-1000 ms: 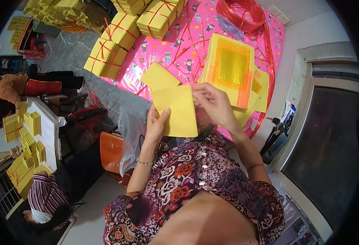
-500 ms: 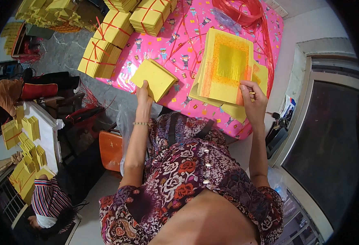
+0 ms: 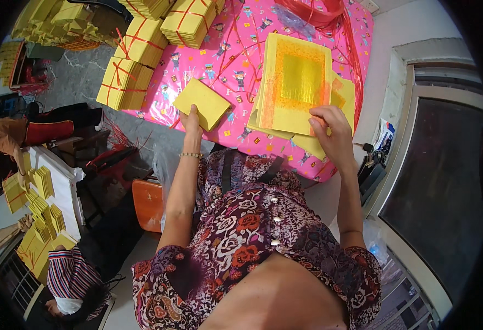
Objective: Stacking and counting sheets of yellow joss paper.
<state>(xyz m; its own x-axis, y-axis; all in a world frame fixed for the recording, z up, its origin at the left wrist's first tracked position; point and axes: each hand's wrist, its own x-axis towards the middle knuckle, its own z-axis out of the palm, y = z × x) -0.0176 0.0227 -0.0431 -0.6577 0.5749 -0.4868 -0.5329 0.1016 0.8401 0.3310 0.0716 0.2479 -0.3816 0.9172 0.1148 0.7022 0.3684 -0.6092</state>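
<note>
My left hand rests its fingers on the near edge of a small stack of folded yellow paper lying on the pink patterned tablecloth. My right hand pinches the near corner of the top sheet of a stack of large yellow sheets with gold foil centres. More plain yellow sheets stick out under that stack on the right.
Bundles of yellow paper tied with red string stand at the table's left end and far side. Red string lies at the far edge. Another person sits lower left beside a white table with yellow stacks. An orange stool stands by my legs.
A second ago both hands held a folded yellow sheet up in front of me. It now lies on the small stack under my left hand, and my right hand has moved to the large sheets.
</note>
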